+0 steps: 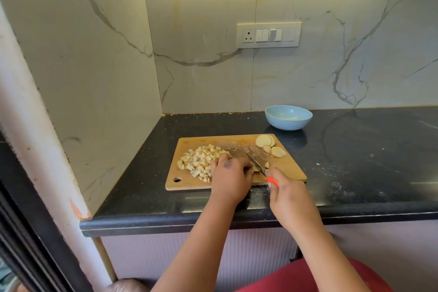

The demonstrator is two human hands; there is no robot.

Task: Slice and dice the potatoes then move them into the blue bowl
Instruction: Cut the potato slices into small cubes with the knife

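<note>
A wooden cutting board (291,168) lies on the black counter. A heap of diced potato (198,159) covers its left half. Round potato slices (269,143) sit at its far right corner. My left hand (231,173) holds down a small potato piece (256,169) at the board's middle, fingers curled over it. My right hand (288,193) grips a knife by its orange handle (272,181); the blade (254,162) angles away and left, down at that piece. The blue bowl (288,117) stands behind the board, with nothing in it.
The marble side wall (94,78) closes off the counter on the left and a backsplash with a switch panel (269,35) stands behind. The counter's front edge (213,220) runs just below my wrists. Bare black counter (367,161) extends to the right.
</note>
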